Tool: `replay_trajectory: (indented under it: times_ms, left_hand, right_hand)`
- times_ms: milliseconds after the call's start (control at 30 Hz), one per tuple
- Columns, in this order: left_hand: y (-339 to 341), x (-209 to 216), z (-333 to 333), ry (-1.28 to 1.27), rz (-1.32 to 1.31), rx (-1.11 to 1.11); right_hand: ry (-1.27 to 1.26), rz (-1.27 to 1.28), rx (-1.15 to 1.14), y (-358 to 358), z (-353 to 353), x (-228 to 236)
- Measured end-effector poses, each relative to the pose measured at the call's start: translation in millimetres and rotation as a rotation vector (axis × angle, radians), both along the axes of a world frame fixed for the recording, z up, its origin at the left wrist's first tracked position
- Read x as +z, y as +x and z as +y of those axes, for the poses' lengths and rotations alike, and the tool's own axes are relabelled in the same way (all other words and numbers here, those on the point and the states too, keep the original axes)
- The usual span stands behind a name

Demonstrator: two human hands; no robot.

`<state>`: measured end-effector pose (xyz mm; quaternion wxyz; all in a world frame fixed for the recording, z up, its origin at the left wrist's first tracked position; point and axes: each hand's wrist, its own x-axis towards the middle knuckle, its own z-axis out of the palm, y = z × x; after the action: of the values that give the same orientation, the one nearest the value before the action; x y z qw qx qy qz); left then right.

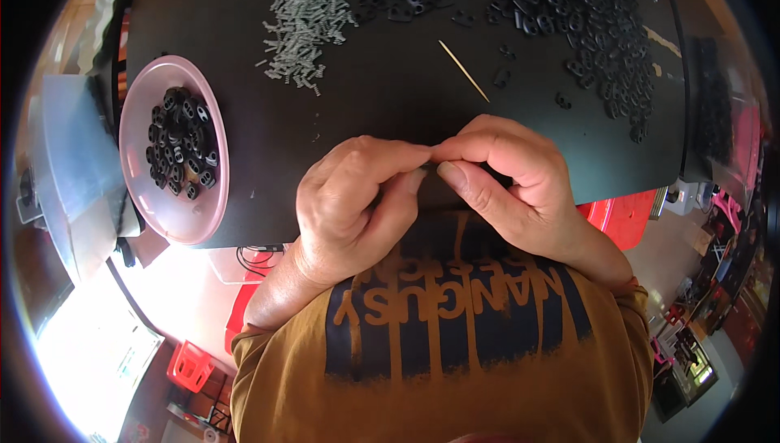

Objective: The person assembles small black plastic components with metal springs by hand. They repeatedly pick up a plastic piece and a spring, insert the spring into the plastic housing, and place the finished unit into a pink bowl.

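My left hand (353, 199) and my right hand (508, 179) meet at the fingertips above the table's near edge. Thumb and forefinger are pinched together on both. A small dark bit shows between the fingertips, too covered to make out. Beyond the hands a thin wooden stick (464, 71) lies slantwise on the black table (390, 102). A heap of small metal springs (307, 21) lies at the far left of the hands. Across the far right spreads a large pile of black plastic cord lock parts (561, 12).
A pink plastic bowl (138, 175) at the left holds several black cord locks (179, 142). A few loose black parts (563, 101) lie apart from the pile. Red plastic stools (191, 366) stand on the floor below. Another red object (626, 220) shows past my right forearm.
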<state>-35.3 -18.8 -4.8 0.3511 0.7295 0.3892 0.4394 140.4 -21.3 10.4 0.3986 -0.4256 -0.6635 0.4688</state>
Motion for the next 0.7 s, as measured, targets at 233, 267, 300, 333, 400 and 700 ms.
replay_trajectory:
  times_ms: [233, 267, 300, 333, 400, 700]
  left_hand:
    - [-17, 4, -9, -0.101, 0.094, 0.005]
    - [-16, 3, -8, -0.114, 0.076, -0.010]
    - [-16, 2, -8, -0.134, 0.059, -0.025]
    - [-16, 0, -9, -0.131, 0.043, -0.015]
    - [-18, 0, -8, -0.141, 0.014, -0.036]
    - [-23, -4, -7, -0.134, -0.033, -0.085]
  right_hand:
    - [0.521, -0.398, 0.043, -29, 44, -6]
    - [0.572, -0.476, 0.053, -33, 48, -6]
    - [0.597, -0.502, 0.087, -37, 51, -9]
    - [0.622, -0.528, 0.122, -40, 53, -12]
    - [0.679, -0.617, 0.177, -46, 55, -19]
    - [0.759, -0.695, 0.237, -51, 60, -24]
